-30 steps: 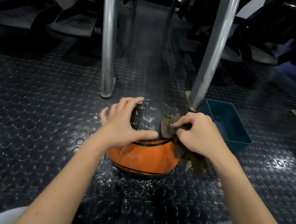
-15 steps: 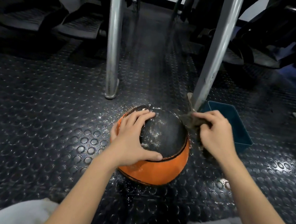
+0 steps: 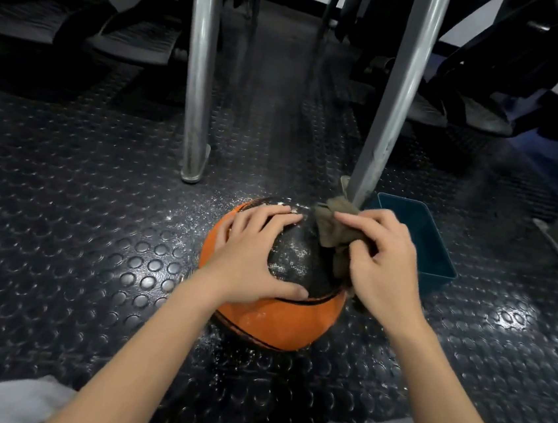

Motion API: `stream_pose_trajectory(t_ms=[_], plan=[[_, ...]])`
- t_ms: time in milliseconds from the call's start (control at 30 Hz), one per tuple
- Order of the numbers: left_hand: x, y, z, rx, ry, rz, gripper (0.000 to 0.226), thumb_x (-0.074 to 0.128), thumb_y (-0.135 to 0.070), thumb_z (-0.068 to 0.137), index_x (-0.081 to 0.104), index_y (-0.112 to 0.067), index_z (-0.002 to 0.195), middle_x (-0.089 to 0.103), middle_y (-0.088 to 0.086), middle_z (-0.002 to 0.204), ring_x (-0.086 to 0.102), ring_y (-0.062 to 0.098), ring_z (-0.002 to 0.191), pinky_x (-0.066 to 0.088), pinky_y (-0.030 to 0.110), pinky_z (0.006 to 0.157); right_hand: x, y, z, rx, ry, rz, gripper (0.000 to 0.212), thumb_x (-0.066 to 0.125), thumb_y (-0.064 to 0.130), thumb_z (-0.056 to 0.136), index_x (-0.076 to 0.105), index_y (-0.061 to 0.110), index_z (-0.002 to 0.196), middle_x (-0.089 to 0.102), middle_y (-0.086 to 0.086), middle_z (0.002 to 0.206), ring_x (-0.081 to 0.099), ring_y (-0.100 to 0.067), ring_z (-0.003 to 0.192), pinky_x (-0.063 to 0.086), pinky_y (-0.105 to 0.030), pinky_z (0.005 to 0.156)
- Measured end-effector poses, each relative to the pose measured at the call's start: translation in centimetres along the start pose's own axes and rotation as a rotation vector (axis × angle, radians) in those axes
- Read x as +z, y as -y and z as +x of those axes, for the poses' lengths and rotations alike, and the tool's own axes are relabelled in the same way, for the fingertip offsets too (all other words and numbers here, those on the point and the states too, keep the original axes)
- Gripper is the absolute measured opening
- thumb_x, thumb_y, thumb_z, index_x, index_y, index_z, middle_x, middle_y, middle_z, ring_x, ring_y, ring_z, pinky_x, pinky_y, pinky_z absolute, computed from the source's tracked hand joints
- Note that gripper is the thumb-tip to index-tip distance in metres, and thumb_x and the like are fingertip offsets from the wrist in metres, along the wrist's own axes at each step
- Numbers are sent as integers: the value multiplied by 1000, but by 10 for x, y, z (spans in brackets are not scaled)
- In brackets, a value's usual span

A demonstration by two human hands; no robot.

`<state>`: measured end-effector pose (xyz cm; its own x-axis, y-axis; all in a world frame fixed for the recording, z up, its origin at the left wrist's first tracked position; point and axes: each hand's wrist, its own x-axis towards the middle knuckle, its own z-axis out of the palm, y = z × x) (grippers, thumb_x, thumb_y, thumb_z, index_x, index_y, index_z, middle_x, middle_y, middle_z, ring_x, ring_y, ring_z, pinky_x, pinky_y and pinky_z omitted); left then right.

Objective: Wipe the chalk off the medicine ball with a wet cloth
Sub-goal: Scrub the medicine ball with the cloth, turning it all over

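The medicine ball [image 3: 280, 318] sits on the floor [image 3: 97, 226] between the 2 hands: the left hand [image 3: 252, 253] lies spread and open over its left top, while the right hand [image 3: 382, 263], fingers curled, pinches the cloth [image 3: 332, 227] against its chalk-speckled far-right top.

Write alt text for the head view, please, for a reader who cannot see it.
A person's right hand holds a cloth on the black top of an orange-and-black ball while the left hand steadies it. The ball sits on a studded floor beside a blue tub.
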<state>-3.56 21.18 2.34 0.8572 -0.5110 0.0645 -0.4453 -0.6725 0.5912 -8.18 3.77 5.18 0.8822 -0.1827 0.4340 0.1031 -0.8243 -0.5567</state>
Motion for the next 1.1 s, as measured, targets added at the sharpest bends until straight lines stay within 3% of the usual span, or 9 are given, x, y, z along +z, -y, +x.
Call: stream_pose_trajectory(t_ms=[100,233,300,433,567,700,800,900,1100], plan=[[-4,3,-1,-11,-10,-17,99,77,-61,60,22,-47,141,15,-26,146,5,-9,127,1,35,113,11,-6,2,2,206,7,40,45,-2,84,71,23,102,53,9,98,46,-15,99,33,-14,90],[-8,6,-2,-30,11,-35,100,77,-61,60,21,-47,141,14,-25,146,5,-9,126,4,37,114,-1,-33,12,186,92,-175,41,45,-3,83,71,21,103,51,5,97,49,-29,104,42,-38,92],[-9,6,-2,-27,16,-39,100,78,-61,59,22,-47,140,14,-26,145,6,-10,124,5,37,113,-7,-21,9,109,-5,-49,42,46,-5,82,71,22,101,52,8,96,48,-23,104,39,-30,93],[-12,6,-2,-12,50,-33,101,81,-56,59,22,-47,141,14,-27,146,6,-7,128,6,35,113,9,3,-5,-124,233,60,45,44,-3,80,73,27,97,52,18,98,40,-5,92,27,-5,87],[-20,11,-1,13,138,-72,104,84,-47,59,21,-48,142,14,-29,149,7,-1,136,8,40,117,7,-20,4,53,132,-155,44,42,-6,85,72,22,101,57,9,99,37,-15,90,36,-27,90],[-19,14,-1,11,107,-106,111,88,-49,52,24,-43,143,17,-25,149,9,-1,136,10,40,118,1,1,-4,-59,84,8,42,43,-1,81,72,23,100,55,16,97,41,-11,92,30,-8,86],[-20,15,0,0,91,-133,108,89,-43,54,26,-42,142,20,-25,146,12,2,136,13,41,117,11,7,-15,-254,264,-11,43,41,5,78,74,26,96,58,13,101,38,-12,89,38,-26,87],[-20,14,0,-2,99,-165,103,87,-43,57,27,-44,141,20,-28,140,12,3,138,12,44,117,11,-10,-5,-132,154,-238,40,48,-3,81,75,22,96,62,6,100,36,-18,85,40,-38,74],[-17,15,0,-14,78,-185,110,85,-52,45,28,-45,138,21,-30,135,15,0,135,13,41,117,10,6,-14,-220,122,-56,43,44,-2,78,74,21,97,60,11,100,36,-13,89,36,-21,83]])
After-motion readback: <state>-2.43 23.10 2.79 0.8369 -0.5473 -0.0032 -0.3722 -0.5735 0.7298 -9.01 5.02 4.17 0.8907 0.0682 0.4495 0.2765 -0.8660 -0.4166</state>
